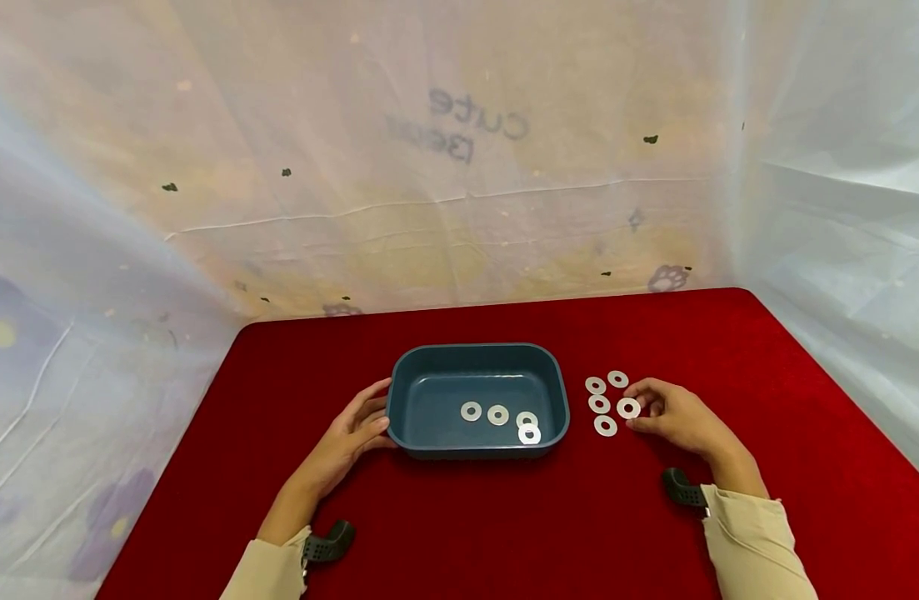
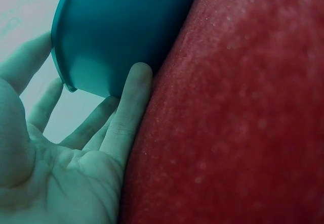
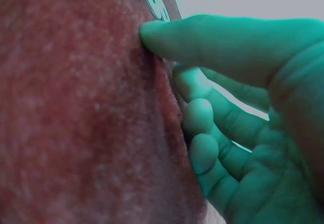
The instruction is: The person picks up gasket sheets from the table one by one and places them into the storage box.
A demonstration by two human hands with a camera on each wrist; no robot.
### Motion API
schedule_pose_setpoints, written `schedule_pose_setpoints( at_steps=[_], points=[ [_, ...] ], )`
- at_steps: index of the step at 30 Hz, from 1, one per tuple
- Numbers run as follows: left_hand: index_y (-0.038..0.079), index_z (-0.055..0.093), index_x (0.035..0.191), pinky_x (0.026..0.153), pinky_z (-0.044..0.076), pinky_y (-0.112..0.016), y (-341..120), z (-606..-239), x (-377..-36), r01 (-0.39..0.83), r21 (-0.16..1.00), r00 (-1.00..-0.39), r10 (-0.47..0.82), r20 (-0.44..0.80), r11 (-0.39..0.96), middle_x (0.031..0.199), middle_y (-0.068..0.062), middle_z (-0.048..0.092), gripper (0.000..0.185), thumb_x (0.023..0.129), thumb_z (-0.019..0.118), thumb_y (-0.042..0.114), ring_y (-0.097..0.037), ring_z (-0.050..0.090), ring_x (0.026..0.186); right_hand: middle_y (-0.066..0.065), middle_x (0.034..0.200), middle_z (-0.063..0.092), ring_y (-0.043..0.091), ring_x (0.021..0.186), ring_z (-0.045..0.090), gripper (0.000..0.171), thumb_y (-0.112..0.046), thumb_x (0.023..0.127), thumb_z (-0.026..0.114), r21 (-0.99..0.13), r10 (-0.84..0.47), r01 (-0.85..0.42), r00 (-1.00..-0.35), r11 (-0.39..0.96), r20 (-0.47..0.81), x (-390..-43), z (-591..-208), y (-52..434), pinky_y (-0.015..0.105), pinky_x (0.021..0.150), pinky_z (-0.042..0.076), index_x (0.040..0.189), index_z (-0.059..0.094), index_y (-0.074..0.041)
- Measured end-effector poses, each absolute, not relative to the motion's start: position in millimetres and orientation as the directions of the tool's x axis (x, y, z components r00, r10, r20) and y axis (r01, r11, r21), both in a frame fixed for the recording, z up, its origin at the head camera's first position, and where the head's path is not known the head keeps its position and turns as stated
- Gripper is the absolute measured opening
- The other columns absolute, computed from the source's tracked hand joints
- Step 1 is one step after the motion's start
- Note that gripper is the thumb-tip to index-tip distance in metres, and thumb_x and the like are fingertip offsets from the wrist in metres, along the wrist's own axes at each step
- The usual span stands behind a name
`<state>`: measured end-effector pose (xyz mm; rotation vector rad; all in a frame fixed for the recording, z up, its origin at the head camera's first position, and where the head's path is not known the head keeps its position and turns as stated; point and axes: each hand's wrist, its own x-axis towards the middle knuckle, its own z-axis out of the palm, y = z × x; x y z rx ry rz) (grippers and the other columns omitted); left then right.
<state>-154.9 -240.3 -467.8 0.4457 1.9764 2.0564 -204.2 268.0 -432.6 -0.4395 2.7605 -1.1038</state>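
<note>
A blue-grey rectangular tray (image 1: 476, 454) sits on the red cloth, with several flat metal washers (image 1: 471, 411) lying inside; two at its right end overlap. My left hand (image 1: 348, 429) touches the tray's left end. Its fingers are extended along the tray wall (image 2: 116, 32) in the left wrist view. To the tray's right, my right hand (image 1: 680, 415) pinches a washer (image 1: 628, 408) by its edges between thumb and index finger. The other fingers curl inward over the cloth. Seen from the right wrist, the thumb (image 3: 172, 38) is down at the cloth, and the pinched washer is hidden.
Several loose washers (image 1: 599, 404) lie between the tray and my right hand. Red cloth (image 1: 489, 533) covers the table, its back edge against a pale printed curtain (image 1: 459, 225). Dark wrist mounts (image 1: 330, 543) stick out from both sleeves.
</note>
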Motion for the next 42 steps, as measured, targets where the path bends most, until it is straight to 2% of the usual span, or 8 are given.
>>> schedule_pose_setpoints(
  at_steps=[8, 12, 17, 25, 42],
  points=[
    [0.018, 0.02, 0.159, 0.092, 0.056, -0.035, -240.5, -467.8, -155.3, 0.049, 0.998, -0.918, 0.392, 0.062, -0.044, 0.156, -0.027, 0.029, 0.06, 0.106, 0.046, 0.011, -0.017, 0.057, 0.126, 0.007, 0.094, 0.064, 0.007, 0.071, 0.052, 0.036, -0.017, 0.082, 0.081, -0.681, -0.293, -0.207, -0.956, 0.702, -0.011, -203.8, -431.3, 268.0, 0.023, 0.064, 0.044, 0.111, 0.064, -0.006],
    [0.022, 0.022, 0.158, 0.093, 0.056, -0.035, -240.6, -467.4, -154.5, 0.032, 0.999, -0.923, 0.382, 0.044, -0.04, 0.156, -0.024, 0.031, 0.059, 0.106, 0.047, 0.012, -0.015, 0.057, 0.126, 0.007, 0.093, 0.064, 0.007, 0.071, 0.052, 0.035, -0.017, 0.082, 0.081, -0.675, -0.262, -0.214, -0.964, 0.706, 0.032, -205.1, -431.3, 267.4, 0.023, 0.064, 0.044, 0.111, 0.064, -0.008],
    [0.02, 0.021, 0.159, 0.092, 0.057, -0.035, -240.9, -467.1, -154.4, 0.043, 0.998, -0.92, 0.387, 0.057, -0.044, 0.156, -0.025, 0.03, 0.059, 0.106, 0.047, 0.012, -0.015, 0.058, 0.125, 0.007, 0.091, 0.063, 0.007, 0.069, 0.052, 0.035, -0.021, 0.083, 0.081, -0.67, -0.237, -0.232, -0.968, 0.706, 0.085, -207.0, -430.3, 266.2, 0.023, 0.064, 0.043, 0.112, 0.063, -0.009],
    [0.021, 0.021, 0.159, 0.093, 0.056, -0.035, -241.9, -470.3, -156.5, 0.04, 0.998, -0.919, 0.391, 0.054, -0.044, 0.156, -0.025, 0.03, 0.059, 0.106, 0.046, 0.011, -0.017, 0.057, 0.126, 0.006, 0.09, 0.06, 0.008, 0.07, 0.051, 0.035, -0.025, 0.084, 0.081, -0.68, -0.237, -0.234, -0.967, 0.695, 0.091, -204.9, -426.0, 263.7, 0.022, 0.063, 0.042, 0.111, 0.063, -0.01],
    [0.02, 0.022, 0.159, 0.093, 0.056, -0.035, -241.7, -470.2, -156.2, 0.036, 0.998, -0.921, 0.387, 0.051, -0.045, 0.155, -0.025, 0.031, 0.059, 0.106, 0.047, 0.012, -0.016, 0.057, 0.126, 0.004, 0.083, 0.055, 0.007, 0.065, 0.048, 0.034, -0.021, 0.084, 0.081, -0.694, -0.246, -0.253, -0.963, 0.674, 0.112, -206.9, -429.5, 261.8, 0.023, 0.059, 0.041, 0.108, 0.062, -0.009]
  ],
)
